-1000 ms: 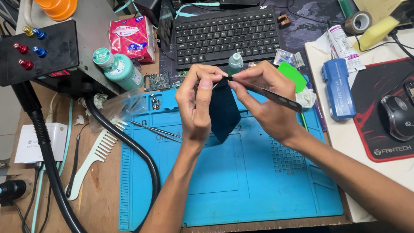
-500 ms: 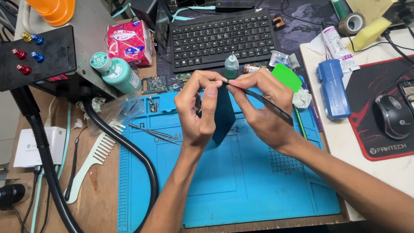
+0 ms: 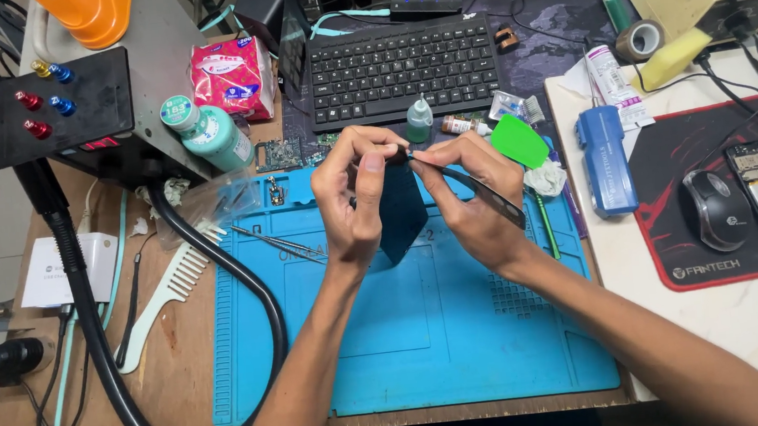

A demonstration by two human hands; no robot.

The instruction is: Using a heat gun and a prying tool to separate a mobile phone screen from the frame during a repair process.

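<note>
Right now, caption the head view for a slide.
Both hands, left hand and right hand, hold a dark phone and tweezers above a blue repair mat.

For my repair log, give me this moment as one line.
left hand: holds dark phone upright | right hand: black tweezers at its top edge | under: blue mat

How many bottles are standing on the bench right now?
2: a teal bottle beside the black box at left, and a small dropper bottle before the keyboard. Others may be hidden.

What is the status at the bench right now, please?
Left hand grips dark phone-sized panel, upright over blue mat. Right hand holds tweezers, tip at panel's top edge. Nothing in the way.
</note>
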